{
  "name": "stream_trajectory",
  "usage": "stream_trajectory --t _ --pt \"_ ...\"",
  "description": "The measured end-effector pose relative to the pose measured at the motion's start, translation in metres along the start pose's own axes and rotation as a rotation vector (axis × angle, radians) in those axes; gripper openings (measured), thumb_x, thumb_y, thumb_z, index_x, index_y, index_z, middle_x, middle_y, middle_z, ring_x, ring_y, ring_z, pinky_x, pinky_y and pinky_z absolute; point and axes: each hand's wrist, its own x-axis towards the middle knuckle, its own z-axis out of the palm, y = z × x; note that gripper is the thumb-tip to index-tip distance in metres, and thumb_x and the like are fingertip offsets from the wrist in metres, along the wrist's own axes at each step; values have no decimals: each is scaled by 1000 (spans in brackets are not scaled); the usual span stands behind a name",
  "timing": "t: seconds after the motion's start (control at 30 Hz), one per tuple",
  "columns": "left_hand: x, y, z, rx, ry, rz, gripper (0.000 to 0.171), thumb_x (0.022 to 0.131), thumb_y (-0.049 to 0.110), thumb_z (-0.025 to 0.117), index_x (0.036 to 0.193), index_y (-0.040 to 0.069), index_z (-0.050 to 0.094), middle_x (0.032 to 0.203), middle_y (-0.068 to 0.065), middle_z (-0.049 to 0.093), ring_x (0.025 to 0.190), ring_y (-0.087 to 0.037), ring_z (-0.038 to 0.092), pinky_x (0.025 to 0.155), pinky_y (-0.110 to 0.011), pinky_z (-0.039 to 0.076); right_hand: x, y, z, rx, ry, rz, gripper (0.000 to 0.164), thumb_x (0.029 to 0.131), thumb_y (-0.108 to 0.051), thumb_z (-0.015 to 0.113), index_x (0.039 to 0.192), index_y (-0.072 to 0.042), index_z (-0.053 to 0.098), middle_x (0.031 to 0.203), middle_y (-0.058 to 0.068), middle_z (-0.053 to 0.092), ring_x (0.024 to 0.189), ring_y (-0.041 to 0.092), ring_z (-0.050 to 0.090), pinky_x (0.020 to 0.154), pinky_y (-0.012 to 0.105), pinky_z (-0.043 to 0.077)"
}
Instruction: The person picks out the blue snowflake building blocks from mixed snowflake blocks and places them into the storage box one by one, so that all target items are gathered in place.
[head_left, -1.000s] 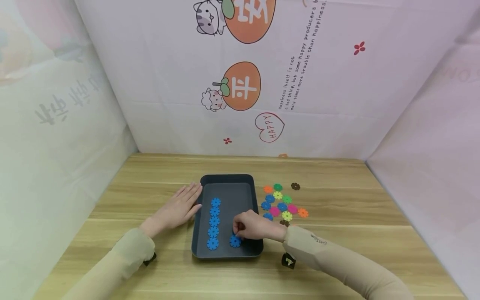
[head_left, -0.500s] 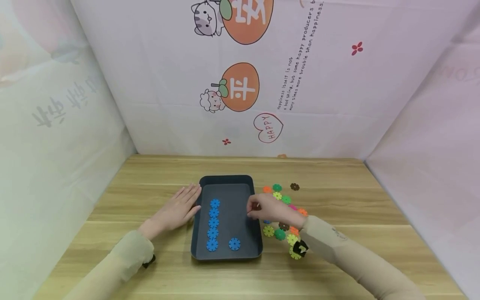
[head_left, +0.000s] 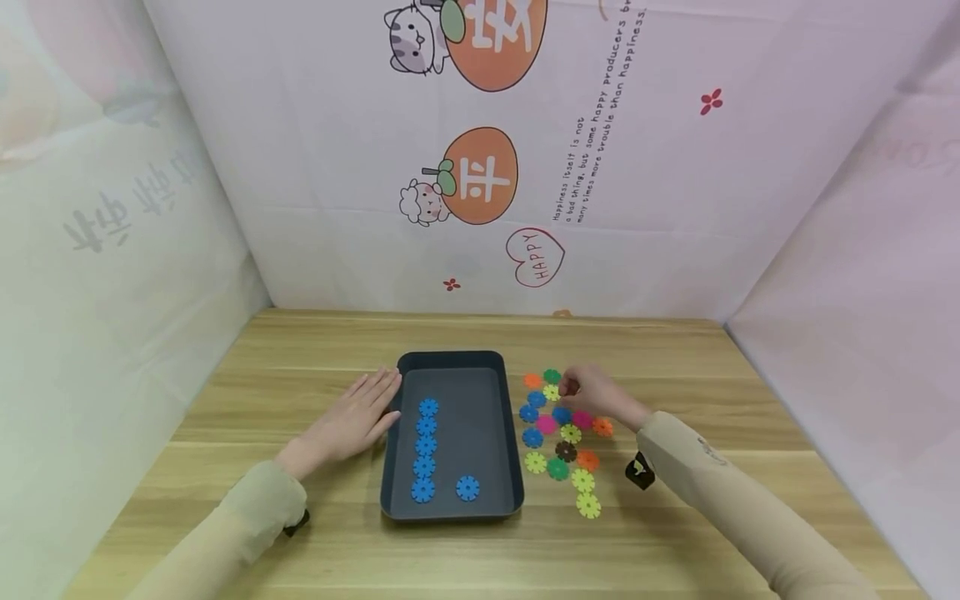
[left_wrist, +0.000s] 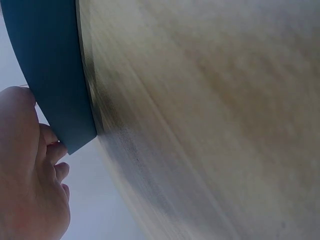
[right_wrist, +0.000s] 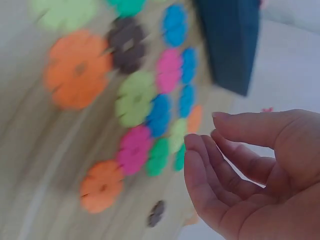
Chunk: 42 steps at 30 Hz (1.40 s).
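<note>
"Resting at the left edge of the tray [head_left: 457, 387], does the left hand [head_left: 362, 415] worry you?"

"A little. Its fingers lie straight and close together, thumb set apart, tips at the rim and nothing gripped. A careless shove there could slide the tray."

"What would that upset?"

"Probably the column of five blue discs [head_left: 426, 446] in the tray's left half. I see nothing pinning them, so a jolt might break the line."

"And the single blue disc [head_left: 467, 488] right of the column's near end?"

"It lies flat, apart from the others. A passing knuckle could nudge it."

"Then the loose discs [head_left: 570, 434], right of the tray?"

"Blue, pink, lime, green, orange and brown sit mixed on the table [head_left: 330, 550], some touching. Grabbing one could drag its neighbour along."

"Which leaves the right hand [head_left: 596, 392]."

"It's over the far right of that cluster, fingers curved, thumb and fingertips parted, no disc visible between them. Such thin discs may be awkward to pinch: press too hard on an edge and one could skid away."
</note>
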Motion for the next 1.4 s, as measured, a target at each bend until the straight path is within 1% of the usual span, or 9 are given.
stream_trajectory --t 0.1,0.23,0.47,0.8,0.97,1.1,1.17,1.27,1.4 --pt "0 -1 1 5 -2 -3 64 106 38 44 156 1 27 164 -16 25 153 -35 23 124 -55 23 2 8 6 -32 -21 62 14 85 -8 75 92 1 65 88 10 66 78 16 59 71 32 53" --pt "-1 -1 2 9 -2 -2 64 106 37 44 155 0 27 164 -17 26 153 -36 23 124 -55 23 4 12 14 -47 -56 130 18 81 -11 80 91 -3 67 88 5 67 78 15 59 70 30 53" --pt "0 -2 3 6 -1 -4 64 106 37 43 156 1 26 164 -16 25 154 -35 21 125 -54 21 6 12 19 -50 -56 128 18 80 -10 81 90 -3 68 85 5 69 73 14 60 66 29 53" --pt "1 -1 2 -6 -11 -9 64 106 37 44 156 1 25 164 -16 24 154 -35 21 124 -55 21 5 7 16 -21 -72 166 21 80 -8 81 90 0 65 84 7 65 70 14 55 62 26 48" --pt "1 0 1 -10 -13 -12 64 106 36 44 156 0 27 164 -17 25 154 -36 21 124 -55 21 7 10 14 -20 -62 148 18 82 -4 78 89 0 62 84 7 63 71 15 54 64 26 47" --pt "1 -1 1 0 -14 -13 64 106 37 43 156 1 26 164 -16 25 154 -35 21 125 -54 21 7 10 11 -3 -50 127 10 85 1 71 88 0 62 85 8 64 74 15 53 66 26 48" --pt "1 -1 1 4 -17 -13 64 106 37 43 156 1 26 164 -16 24 154 -35 21 125 -54 21 6 9 8 5 -52 109 6 86 4 67 88 1 62 83 9 64 72 15 52 65 26 46" --pt "0 -1 1 4 -16 -10 64 106 37 44 156 1 26 164 -16 25 153 -35 22 125 -54 22 5 7 3 7 -46 88 6 86 6 61 89 1 63 82 9 63 70 15 49 62 25 43" --pt "1 -1 1 1 -10 -7 64 105 36 45 156 0 26 164 -16 25 153 -36 22 124 -55 22 4 1 -3 28 -40 70 8 87 6 58 91 1 63 83 9 63 69 14 51 60 24 44"
